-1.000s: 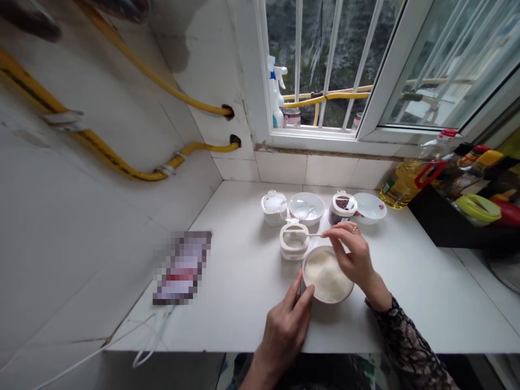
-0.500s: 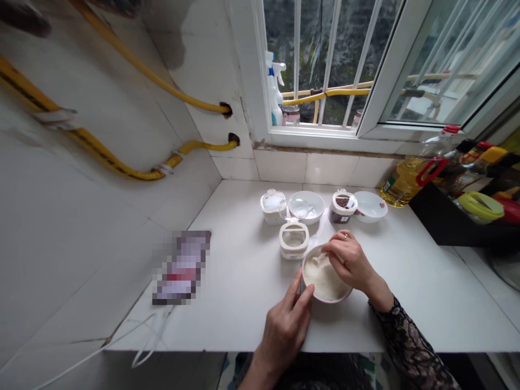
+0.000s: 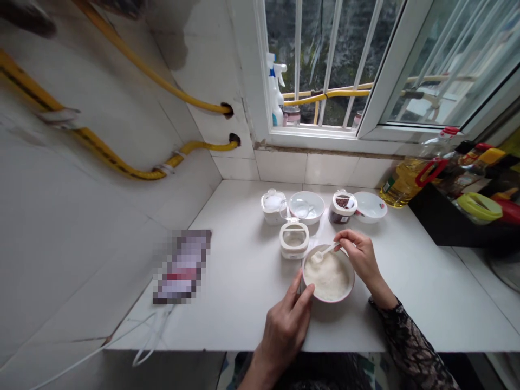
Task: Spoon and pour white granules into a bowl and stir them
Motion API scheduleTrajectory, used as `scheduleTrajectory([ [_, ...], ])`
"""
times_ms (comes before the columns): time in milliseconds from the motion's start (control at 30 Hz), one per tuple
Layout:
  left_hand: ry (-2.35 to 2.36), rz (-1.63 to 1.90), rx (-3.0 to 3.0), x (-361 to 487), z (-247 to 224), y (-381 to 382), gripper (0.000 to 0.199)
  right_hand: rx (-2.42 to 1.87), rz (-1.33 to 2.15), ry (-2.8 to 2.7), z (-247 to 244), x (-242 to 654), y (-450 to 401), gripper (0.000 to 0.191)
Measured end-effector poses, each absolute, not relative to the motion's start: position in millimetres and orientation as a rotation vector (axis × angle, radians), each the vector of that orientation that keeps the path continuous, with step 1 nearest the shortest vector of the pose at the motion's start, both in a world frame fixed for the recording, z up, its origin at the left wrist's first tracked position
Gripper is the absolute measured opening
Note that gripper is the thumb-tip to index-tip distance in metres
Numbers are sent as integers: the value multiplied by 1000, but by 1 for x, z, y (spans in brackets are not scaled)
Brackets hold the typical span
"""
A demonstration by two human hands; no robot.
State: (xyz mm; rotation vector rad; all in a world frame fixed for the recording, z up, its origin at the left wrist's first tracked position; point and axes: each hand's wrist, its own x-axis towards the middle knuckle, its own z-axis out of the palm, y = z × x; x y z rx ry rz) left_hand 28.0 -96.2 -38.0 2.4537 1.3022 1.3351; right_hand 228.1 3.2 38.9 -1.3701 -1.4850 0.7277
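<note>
A white bowl point(image 3: 330, 279) of pale powder stands near the front of the white counter. My left hand point(image 3: 286, 322) holds its left rim, thumb and fingers against the wall. Pinched by its handle in my right hand point(image 3: 359, 257) is a small white spoon point(image 3: 325, 253), its scoop resting on the powder at the upper left. Just behind the bowl is a square jar point(image 3: 294, 240). Farther back are a jar with white contents point(image 3: 273, 207), a white bowl point(image 3: 309, 208), a jar with dark brown contents point(image 3: 342, 207) and another bowl point(image 3: 370, 207).
A blurred flat object point(image 3: 182, 268) and a white cable point(image 3: 150, 349) lie at the left. At the right stand an oil bottle point(image 3: 400, 181) and a black rack point(image 3: 434, 216) of several bottles. A barred window is behind the counter point(image 3: 235, 281).
My right hand has moved a little to the right and back from over the bowl, so more of the spoon and powder shows. My left hand has stayed at the rim.
</note>
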Motion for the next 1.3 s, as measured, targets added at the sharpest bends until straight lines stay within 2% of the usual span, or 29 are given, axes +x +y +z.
scheduleTrajectory([
  [167,1302,1337,2454,28,-38,-96,36,-1376,967,-1234,43,234,8,12],
  [600,1315,1315,2453,27,-41,-97,40,-1298,959,-1183,41,234,15,10],
  [767,1319,1330,2469,28,-40,-96,39,-1157,796,-1288,50,215,11,11],
  [867,1316,1331,2475,28,-41,-96,38,-1091,496,-1535,51,205,6,12],
  [1000,1323,1347,2471,28,-42,-96,37,-887,118,-2015,49,200,3,24],
  [1100,1326,1344,2460,28,-41,-96,37,-872,70,-2039,51,205,3,26],
  [1300,1319,1338,2449,28,-41,-96,38,-1055,188,-1723,54,229,0,16],
])
